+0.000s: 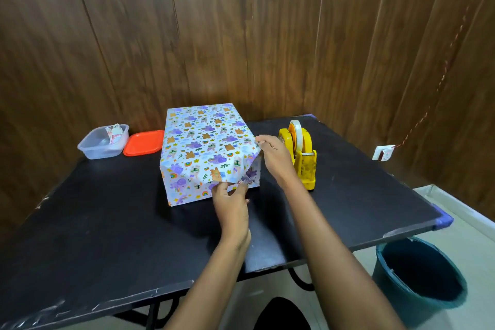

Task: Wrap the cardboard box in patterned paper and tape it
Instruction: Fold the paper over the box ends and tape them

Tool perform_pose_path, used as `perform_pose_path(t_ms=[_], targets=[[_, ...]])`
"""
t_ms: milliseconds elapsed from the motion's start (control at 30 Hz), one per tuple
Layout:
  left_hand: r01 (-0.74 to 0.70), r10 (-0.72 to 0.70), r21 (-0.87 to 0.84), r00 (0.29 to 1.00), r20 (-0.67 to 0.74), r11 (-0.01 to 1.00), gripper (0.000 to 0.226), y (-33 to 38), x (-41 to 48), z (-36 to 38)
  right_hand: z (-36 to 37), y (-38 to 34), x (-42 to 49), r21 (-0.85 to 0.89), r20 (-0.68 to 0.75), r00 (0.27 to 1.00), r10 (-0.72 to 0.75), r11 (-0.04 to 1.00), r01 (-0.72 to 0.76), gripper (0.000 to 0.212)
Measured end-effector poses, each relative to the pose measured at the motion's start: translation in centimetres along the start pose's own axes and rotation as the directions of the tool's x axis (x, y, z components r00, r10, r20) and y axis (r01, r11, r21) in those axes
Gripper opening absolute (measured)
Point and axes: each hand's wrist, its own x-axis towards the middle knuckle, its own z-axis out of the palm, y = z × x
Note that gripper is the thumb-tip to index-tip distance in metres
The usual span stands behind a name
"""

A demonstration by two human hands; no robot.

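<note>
The box (pixel 206 142), covered in white paper with purple and orange cartoon prints, stands in the middle of the black table (pixel 107 222). On its near end the paper is folded down into a triangular flap (pixel 211 173). My left hand (pixel 231 201) pinches the tip of that flap at the bottom of the near face. At the box's near right top corner, my right hand (pixel 272 154) presses the paper fold with its fingertips. A yellow tape dispenser (pixel 301 154) with a roll of clear tape stands just right of my right hand.
A clear plastic tub (pixel 103 143) with paper scraps and an orange lid (pixel 144 143) lie at the back left. A dark bin (pixel 420 278) stands on the floor right of the table. Wood-panel walls close the back and right.
</note>
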Motion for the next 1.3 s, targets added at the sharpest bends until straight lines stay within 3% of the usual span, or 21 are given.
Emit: perform_pose_path(t_ms=[100,233,367,533,667,833,967,1100,1233,1300], targets=[[-0.007,0.006,-0.010,0.995,-0.102,1.000,0.018,-0.1,1.1,0.9,0.0,-0.4,1.9,-0.056,0.116,0.993,0.019,0.998,-0.013,0.029],[-0.002,0.000,-0.020,0.994,-0.110,1.000,0.025,-0.7,1.8,1.8,0.5,-0.8,3.7,-0.230,0.245,0.969,0.006,0.972,0.052,0.038],[-0.060,0.067,0.046,0.986,-0.155,0.997,0.019,-2.2,2.4,1.5,1.2,-0.2,3.7,-0.093,0.334,0.929,0.161,0.986,-0.137,0.045],[-0.103,0.105,0.027,0.988,-0.112,0.994,0.028,-3.0,2.5,0.9,0.8,0.2,3.6,-0.009,0.368,0.920,0.138,0.989,-0.145,0.046],[0.016,-0.039,-0.203,0.993,-0.109,0.979,0.051,-1.7,2.7,1.9,1.1,0.8,4.0,-0.036,0.339,0.936,0.093,0.996,-0.086,0.047],[0.149,-0.224,-0.329,0.953,-0.203,0.932,0.030,-2.7,2.4,2.6,1.4,1.1,4.0,-0.019,0.322,0.939,0.117,0.993,-0.117,0.048],[0.212,-0.304,-0.444,0.941,-0.146,0.870,0.009,-2.9,1.9,2.5,1.7,1.2,4.0,-0.020,0.317,0.942,0.107,0.994,-0.106,0.046],[0.273,-0.363,-0.537,0.929,-0.067,0.798,0.010,-2.7,1.6,2.1,1.2,0.6,3.4,-0.012,0.308,0.946,0.105,0.994,-0.107,0.046],[0.287,-0.387,-0.598,0.921,-0.042,0.748,0.011,-2.3,1.6,2.1,0.5,-0.2,2.2,0.117,0.320,0.939,0.123,0.979,-0.168,0.047],[0.308,-0.395,-0.621,0.919,-0.003,0.721,0.011,-2.1,1.6,2.0,0.7,-0.2,2.1,0.112,0.302,0.944,0.132,0.979,-0.173,0.037]])
